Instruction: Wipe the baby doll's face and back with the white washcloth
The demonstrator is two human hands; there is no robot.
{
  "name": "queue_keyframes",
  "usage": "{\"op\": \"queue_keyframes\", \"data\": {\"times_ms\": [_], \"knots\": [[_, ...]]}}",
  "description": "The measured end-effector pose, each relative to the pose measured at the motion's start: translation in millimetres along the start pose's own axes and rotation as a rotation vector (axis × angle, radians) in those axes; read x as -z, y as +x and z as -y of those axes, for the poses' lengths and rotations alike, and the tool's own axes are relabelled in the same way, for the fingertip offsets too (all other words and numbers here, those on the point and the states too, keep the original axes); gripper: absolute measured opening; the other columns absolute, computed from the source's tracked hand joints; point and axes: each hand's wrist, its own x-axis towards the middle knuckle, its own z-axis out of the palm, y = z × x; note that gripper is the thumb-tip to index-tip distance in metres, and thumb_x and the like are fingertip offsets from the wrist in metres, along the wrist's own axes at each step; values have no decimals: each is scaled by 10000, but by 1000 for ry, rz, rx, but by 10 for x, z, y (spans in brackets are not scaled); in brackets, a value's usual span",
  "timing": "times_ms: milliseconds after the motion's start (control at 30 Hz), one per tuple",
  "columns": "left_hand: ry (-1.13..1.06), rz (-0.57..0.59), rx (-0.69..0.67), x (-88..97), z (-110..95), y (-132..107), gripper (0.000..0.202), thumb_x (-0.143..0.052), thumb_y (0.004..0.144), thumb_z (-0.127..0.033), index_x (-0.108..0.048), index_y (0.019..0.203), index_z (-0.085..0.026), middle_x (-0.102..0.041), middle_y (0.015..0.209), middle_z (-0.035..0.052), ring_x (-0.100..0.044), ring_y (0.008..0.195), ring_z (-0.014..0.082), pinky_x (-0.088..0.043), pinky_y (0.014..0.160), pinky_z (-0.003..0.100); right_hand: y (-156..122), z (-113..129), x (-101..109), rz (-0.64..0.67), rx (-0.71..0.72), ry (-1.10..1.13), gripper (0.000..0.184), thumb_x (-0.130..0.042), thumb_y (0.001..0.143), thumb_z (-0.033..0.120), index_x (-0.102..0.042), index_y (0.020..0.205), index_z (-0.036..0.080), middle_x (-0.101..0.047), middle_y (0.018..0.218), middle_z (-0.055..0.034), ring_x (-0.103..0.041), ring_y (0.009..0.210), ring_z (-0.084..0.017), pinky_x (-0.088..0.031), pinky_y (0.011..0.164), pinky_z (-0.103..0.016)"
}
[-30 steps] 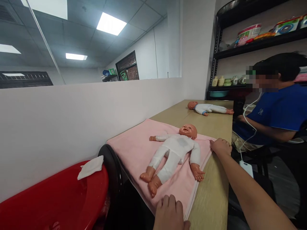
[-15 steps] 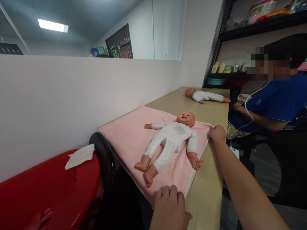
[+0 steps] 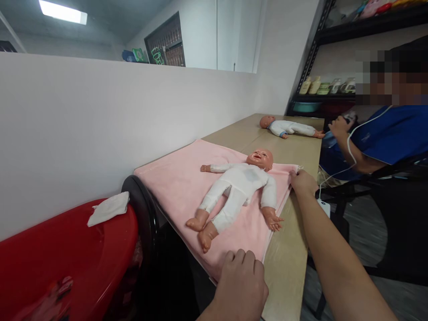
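A baby doll in a white suit (image 3: 238, 194) lies on its back on a pink towel (image 3: 182, 187) spread over the wooden table (image 3: 294, 254). My left hand (image 3: 242, 285) rests on the towel's near corner, fingers curled over the edge. My right hand (image 3: 302, 181) is closed on the towel's far right corner, beside the doll's head.
A second doll (image 3: 289, 128) lies farther along the table. A seated person in a blue shirt (image 3: 384, 140) is at the right, with a white cable hanging down. A red tub (image 3: 60, 263) with a white cloth (image 3: 109, 208) stands at the left. Black shelves (image 3: 334, 96) hold bottles behind.
The view has tilted down and the hands stay on the towel's corners. The seated person's hand has risen from the table toward their chest.
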Motion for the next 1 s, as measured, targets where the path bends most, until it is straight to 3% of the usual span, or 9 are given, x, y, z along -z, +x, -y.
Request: {"op": "queue_keyframes", "data": {"times_ms": [167,400,500,600,667,733,867,1000], "knots": [[-9,16,-73,55,21,4,168,-571,989,-231,-721,1019,-163,-704,920,82,-667,946,276,-503,828,431,-8,-3,8,-30,-59,88,455,-471,1021,451,-703,1265,145,-718,1160,-266,-672,1169,-426,-537,968,-550],[-15,-36,-133,-85,56,-88,130,-591,997,-247,-697,986,-171,-707,987,80,-641,978,292,-510,843,468,17,-50,-32,-55,-67,97,424,-538,992,415,-665,1303,157,-680,1237,-237,-640,1188,-394,-514,991,-515],[-78,-53,-127,-106,49,-164,181,-565,1027,-299,-694,1012,-174,-716,1032,86,-641,1009,301,-523,876,498,3,-40,-22,-140,24,90,502,-550,977,337,-558,1427,114,-534,1472,-276,-521,1333,-413,-457,1068,-539],[-212,-150,-85,-125,65,-184,263,-553,1048,-387,-685,1156,-186,-707,1258,100,-612,1206,314,-499,1033,532,-30,66,-39,-230,263,78,523,-482,972,203,-498,1480,76,-424,1596,-268,-409,1445,-392,-352,1181,-520],[-282,-212,-76,-149,92,-154,392,-513,1066,-461,-637,1333,-202,-597,1516,92,-488,1431,314,-396,1205,548,-53,175,-77,-173,461,83,488,-454,981,193,-529,1450,78,-451,1595,-243,-431,1443,-354,-347,1192,-453],[-308,-195,-95,-176,119,-104,536,-463,1073,-540,-564,1474,-198,-435,1682,76,-323,1575,300,-266,1312,543,-61,270,-130,-37,581,93,445,-458,1013,272,-563,1412,106,-531,1539,-219,-510,1379,-323,-402,1133,-383],[-285,-66,-118,-208,150,-21,740,-434,1051,-640,-449,1604,-148,-264,1748,113,-189,1633,322,-182,1341,595,-10,304,-237,188,524,-4,435,-395,1069,421,-633,1271,118,-670,1346,-220,-635,1192,-308,-472,983,-355],[-272,8,-122,-219,152,-18,797,-394,1058,-647,-320,1665,-137,-215,1741,124,-170,1635,322,-136,1337,634,75,216,-329,262,498,-20,384,-398,1074,371,-680,1130,118,-652,1363,-226,-603,1268,-304,-436,1048,-365]]}}
